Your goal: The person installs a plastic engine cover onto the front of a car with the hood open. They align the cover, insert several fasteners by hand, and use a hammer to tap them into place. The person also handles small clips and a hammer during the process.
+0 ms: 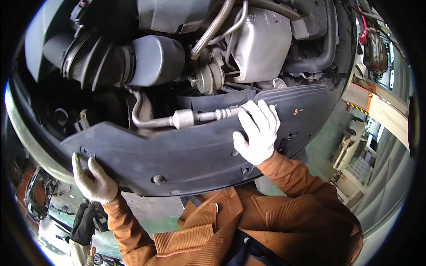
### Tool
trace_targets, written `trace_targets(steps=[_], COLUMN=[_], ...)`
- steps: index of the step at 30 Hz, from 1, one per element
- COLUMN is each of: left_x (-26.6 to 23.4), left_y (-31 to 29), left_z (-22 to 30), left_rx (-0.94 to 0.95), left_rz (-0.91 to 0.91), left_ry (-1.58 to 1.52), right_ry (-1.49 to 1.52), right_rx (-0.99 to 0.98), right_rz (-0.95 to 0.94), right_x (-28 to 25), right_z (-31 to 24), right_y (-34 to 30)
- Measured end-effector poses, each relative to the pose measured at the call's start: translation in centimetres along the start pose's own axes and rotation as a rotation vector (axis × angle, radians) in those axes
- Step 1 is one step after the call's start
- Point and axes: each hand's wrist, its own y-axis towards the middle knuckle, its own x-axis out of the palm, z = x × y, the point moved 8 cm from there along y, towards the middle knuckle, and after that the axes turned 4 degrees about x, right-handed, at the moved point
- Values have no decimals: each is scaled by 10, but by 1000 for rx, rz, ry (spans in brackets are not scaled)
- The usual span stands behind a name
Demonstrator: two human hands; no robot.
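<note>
Only one label on the big dark grey plastic underbody panel (191, 150): a small orange rectangular sticker (296, 112) w/ a tiny pale mark beside it, near the panel's upper right corner, just right of the right hand's fingertips. Yellow-black striped hazard marking strip (356, 106) on the workshop floor edge, far right. No pkgs or screens visible.

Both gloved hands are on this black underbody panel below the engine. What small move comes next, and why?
Probably hold the panel steady with the right hand and shift the left hand toward the fastener near the lower edge. The left hand grips only the panel's corner, the right lies flat across its upper edge by the metal pipe fitting, and the panel looks tilted.
</note>
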Motion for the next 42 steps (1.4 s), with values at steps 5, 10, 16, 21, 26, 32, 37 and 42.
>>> trace_targets(steps=[5,10,16,21,26,32,37,42], left_x=[3,-5,2,7,3,6,13,58], left_y=[-9,-4,4,25,44,63,71,43], left_z=[-20,-21,-26,-29,-33,-21,-10,10], left_rx=[-81,73,23,24,19,70,125,147], left_rz=[-21,-100,-113,-142,-198,-198,-170,-108], left_ry=[-88,96,135,119,113,110,113,32], right_ry=[-21,64,103,250,336,295,79,-289], right_rx=[51,-92,106,184,104,28,266,571], right_rz=[-4,-155,-643,-676,-634,-490,-135,151], right_x=[7,-6,-24,-26,-7,1,-37,-66], right_z=[-10,-2,69,82,92,99,142,277], right_y=[11,43,96,93,94,86,43,-33])
